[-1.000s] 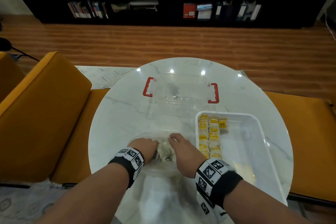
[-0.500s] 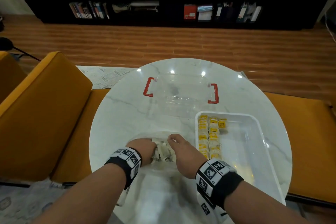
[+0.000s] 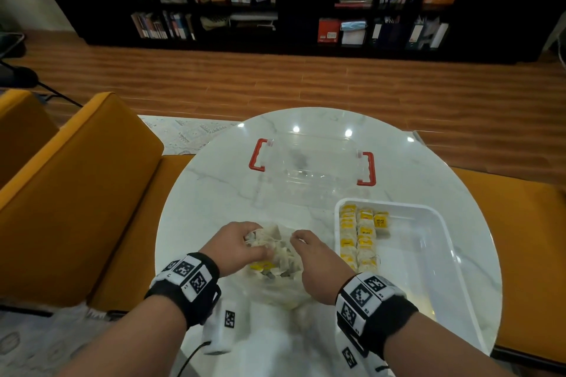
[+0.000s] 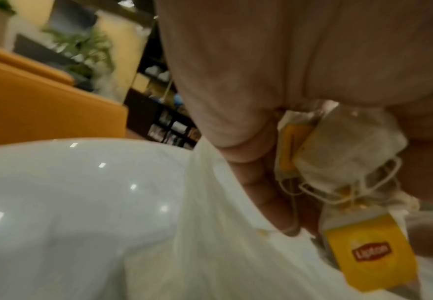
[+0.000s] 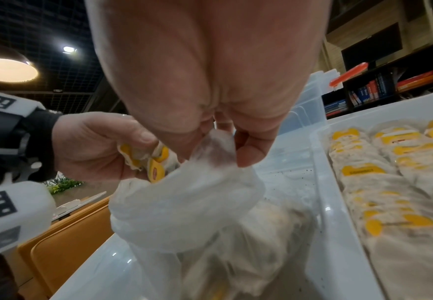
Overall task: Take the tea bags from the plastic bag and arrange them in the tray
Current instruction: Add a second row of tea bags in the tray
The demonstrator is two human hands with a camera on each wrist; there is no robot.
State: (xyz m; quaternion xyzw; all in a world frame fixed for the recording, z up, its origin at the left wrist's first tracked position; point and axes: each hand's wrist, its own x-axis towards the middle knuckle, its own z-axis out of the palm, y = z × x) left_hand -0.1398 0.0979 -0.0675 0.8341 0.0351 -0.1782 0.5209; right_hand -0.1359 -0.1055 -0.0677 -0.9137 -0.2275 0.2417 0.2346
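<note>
Several tea bags [image 4: 343,154] bunched in curled left hand [image 3: 235,242] fingers, above plastic bag [image 5: 184,205] mouth. Right hand [image 3: 318,263] pinches bag rim btwn thumb and fingertips. Tray [image 3: 441,223] just right, rows inside. Exact count in hand unclear; bag contents blurred.

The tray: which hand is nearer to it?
Right. The right hand pinches the bag just beside the tray; the left hand is on the bag's far side, holding tea bags.

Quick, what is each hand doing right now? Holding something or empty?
Left hand: fingers curled round a bunch of tea bags at the bag's mouth.
Right hand: pinching the rim of the plastic bag, holding it open.
</note>
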